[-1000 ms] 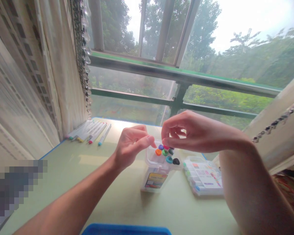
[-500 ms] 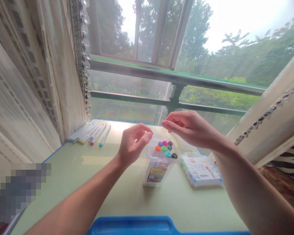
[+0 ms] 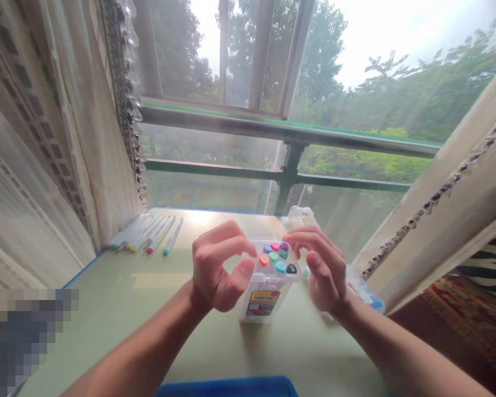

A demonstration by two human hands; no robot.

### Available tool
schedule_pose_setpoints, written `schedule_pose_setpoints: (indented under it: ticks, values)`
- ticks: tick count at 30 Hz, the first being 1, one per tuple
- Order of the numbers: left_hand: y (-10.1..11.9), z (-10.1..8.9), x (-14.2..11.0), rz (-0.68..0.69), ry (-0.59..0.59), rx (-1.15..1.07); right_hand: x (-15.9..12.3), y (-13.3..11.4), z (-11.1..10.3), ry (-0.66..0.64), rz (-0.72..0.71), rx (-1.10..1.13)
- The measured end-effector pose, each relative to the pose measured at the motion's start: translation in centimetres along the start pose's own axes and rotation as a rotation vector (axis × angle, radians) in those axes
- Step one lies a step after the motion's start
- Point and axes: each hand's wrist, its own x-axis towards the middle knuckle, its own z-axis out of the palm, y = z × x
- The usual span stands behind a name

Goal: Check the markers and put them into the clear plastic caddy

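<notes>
A clear plastic box point(image 3: 252, 286) with a yellow and red label stands upright on the table. Several markers point(image 3: 274, 257) are in it, their coloured caps facing up: orange, green, pink, purple, blue, teal and black. My left hand point(image 3: 221, 264) is at the box's left rim, thumb and fingers curved apart with nothing between them. On the other side my right hand point(image 3: 322, 270) is open, its fingers bent toward the box's right rim. Whether the fingertips touch the rim I cannot tell.
Several white markers point(image 3: 149, 231) lie on the pale green table point(image 3: 107, 320) at the back left. Behind my right hand are a flat marker case point(image 3: 366, 289), partly hidden, and a translucent plastic piece point(image 3: 301, 214). A blue tray point(image 3: 227, 387) is at the front edge.
My right hand has come down from above the box to its right side, and its fingers have spread. My left hand has opened wider beside the left rim. The view has shifted slightly.
</notes>
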Motion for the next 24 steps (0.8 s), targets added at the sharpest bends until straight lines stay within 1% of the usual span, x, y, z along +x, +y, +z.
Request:
schedule_pose_setpoints:
  ticks: [6,13,19,22,24]
  values:
    - [-0.1,0.0,-0.2,-0.014,0.023,-0.019,-0.5,0.6,0.6,0.033,0.012,0.112]
    - [0.0,0.0,-0.6,-0.022,0.024,-0.097,-0.7,0.0,0.7,-0.025,0.005,0.081]
    - [-0.5,0.1,-0.9,-0.038,0.035,-0.032,-0.7,-0.3,0.6,-0.004,0.009,0.07]
    - [-0.7,0.2,-0.7,-0.051,0.021,0.025,-0.5,-0.7,0.3,-0.002,-0.048,-0.008]
    - [-0.8,0.2,-0.7,-0.066,0.006,0.065,-0.3,-0.9,0.2,-0.023,-0.1,-0.064]
